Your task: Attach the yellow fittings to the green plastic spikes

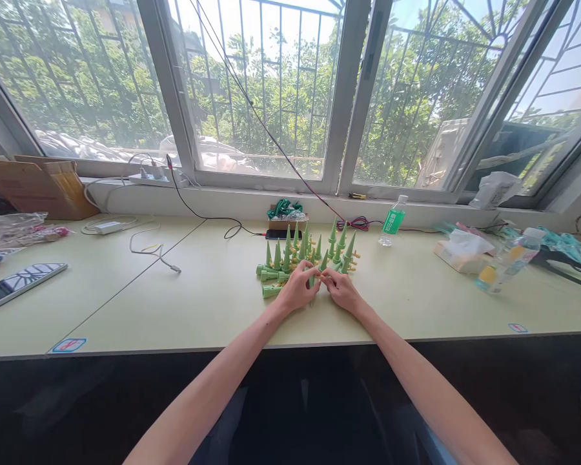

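Several green cone-shaped pieces (349, 248) stand in a cluster on the table, with small yellow parts (357, 254) sticking out of some. My left hand (297, 289) is closed around a slim green pointed piece (312, 281), mostly hidden by the fingers. Close beside it, my right hand (341, 289) pinches at a tiny yellowish part (319, 276) where the fingertips of both hands nearly meet. Left of my left hand lies a green tubular piece (270, 292) on its side.
Behind the cluster are a phone (283, 234) and a small box (287, 224) of green material. A bottle (392, 221) stands to the right, then a tissue box (458, 257) and another bottle (508, 265). Cables (155, 250) and a tablet-like device (22, 284) lie left.
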Action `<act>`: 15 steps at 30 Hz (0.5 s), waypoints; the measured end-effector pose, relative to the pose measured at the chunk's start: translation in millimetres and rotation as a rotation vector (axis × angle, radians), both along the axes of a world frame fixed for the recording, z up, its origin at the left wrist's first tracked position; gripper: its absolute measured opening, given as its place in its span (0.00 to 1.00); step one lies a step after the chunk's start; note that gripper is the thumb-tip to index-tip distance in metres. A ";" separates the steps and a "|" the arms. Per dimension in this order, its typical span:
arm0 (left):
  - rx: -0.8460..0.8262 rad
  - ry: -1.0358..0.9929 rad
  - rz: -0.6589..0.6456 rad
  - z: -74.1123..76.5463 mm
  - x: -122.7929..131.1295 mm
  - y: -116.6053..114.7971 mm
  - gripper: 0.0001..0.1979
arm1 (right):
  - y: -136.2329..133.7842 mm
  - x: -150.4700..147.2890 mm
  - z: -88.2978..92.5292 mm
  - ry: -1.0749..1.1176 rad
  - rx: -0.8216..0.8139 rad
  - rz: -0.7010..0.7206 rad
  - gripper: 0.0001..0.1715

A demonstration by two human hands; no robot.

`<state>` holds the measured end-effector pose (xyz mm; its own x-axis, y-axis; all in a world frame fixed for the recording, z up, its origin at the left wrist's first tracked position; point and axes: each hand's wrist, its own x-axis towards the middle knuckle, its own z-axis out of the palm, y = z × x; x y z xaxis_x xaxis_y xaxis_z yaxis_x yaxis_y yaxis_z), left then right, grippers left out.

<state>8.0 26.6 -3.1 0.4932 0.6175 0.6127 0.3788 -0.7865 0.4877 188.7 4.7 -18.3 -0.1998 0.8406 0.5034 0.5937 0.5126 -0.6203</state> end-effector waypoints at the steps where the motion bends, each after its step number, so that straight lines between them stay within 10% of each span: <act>1: -0.001 0.002 0.001 0.0 0.0 0.0 0.07 | 0.1 -0.1 0.1 -0.001 0.004 0.004 0.16; 15: 0.008 0.023 0.008 1.7 0.2 -0.9 0.07 | -4.8 -3.2 4.0 0.037 -0.026 0.002 0.11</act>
<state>8.2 25.7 -1.4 0.5022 0.6169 0.6059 0.3963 -0.7870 0.4728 185.4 -0.1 -14.3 -0.1831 0.8532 0.4883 0.5695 0.4970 -0.6547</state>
